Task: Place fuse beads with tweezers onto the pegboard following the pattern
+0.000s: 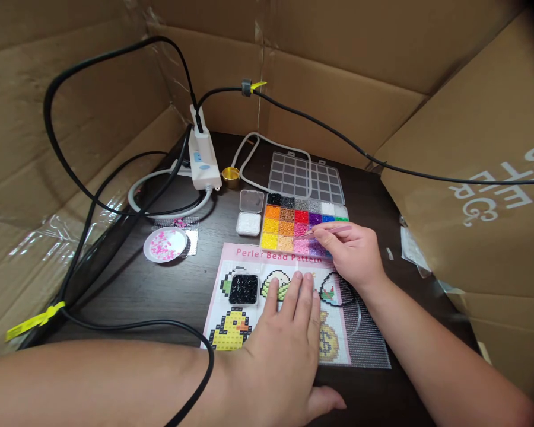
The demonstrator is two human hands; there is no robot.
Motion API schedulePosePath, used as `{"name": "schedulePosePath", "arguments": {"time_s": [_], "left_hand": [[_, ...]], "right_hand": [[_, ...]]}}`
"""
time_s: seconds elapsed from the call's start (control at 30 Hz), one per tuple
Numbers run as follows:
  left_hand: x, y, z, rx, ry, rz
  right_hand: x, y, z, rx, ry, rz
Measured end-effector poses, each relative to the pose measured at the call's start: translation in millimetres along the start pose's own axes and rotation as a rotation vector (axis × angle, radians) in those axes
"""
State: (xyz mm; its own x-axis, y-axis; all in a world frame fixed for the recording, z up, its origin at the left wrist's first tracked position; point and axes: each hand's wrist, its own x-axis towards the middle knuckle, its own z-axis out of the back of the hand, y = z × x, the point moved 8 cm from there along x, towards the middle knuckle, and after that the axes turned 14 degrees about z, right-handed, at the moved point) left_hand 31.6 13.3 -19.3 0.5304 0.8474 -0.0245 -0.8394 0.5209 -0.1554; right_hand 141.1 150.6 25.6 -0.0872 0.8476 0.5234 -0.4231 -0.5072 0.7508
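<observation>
My right hand [356, 252] pinches a pair of pink tweezers [333, 230], whose tips reach over the pink compartments of the bead box [263, 237]. Sorted by colour, the small beads fill its many sections. My left hand [289, 332] lies flat with fingers spread on the Perler bead pattern sheet [220, 267], hiding part of the printed designs. A small square box of black beads [243, 289] rests on the sheet, left of those fingers. Under the sheet's right side is a clear pegboard [369, 341]. Black beads form an outline [323, 287] there.
A white dish of pink and white beads [165, 244] stands at left by a small pegboard [191, 240]. Behind are a box of white beads [248, 224], a gold cup [230, 177] and a power strip [204, 160]. A black cable [137, 323] crosses my left forearm; cardboard walls [338, 89] surround the table.
</observation>
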Motion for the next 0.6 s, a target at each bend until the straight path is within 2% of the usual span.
{"name": "schedulePosePath", "arguments": {"time_s": [0.4, 0.5, 0.6], "left_hand": [[-1, 0, -2.2, -0.002, 0.029, 0.007], [0, 0, -1.6, 0.005, 0.028, -0.003], [0, 0, 0.4, 0.011, 0.01, -0.015]], "right_hand": [[-1, 0, 4, 0.024, -0.02, -0.037], [1, 1, 14, 0.034, -0.094, -0.047], [3, 12, 31, 0.107, -0.232, -0.012]]}}
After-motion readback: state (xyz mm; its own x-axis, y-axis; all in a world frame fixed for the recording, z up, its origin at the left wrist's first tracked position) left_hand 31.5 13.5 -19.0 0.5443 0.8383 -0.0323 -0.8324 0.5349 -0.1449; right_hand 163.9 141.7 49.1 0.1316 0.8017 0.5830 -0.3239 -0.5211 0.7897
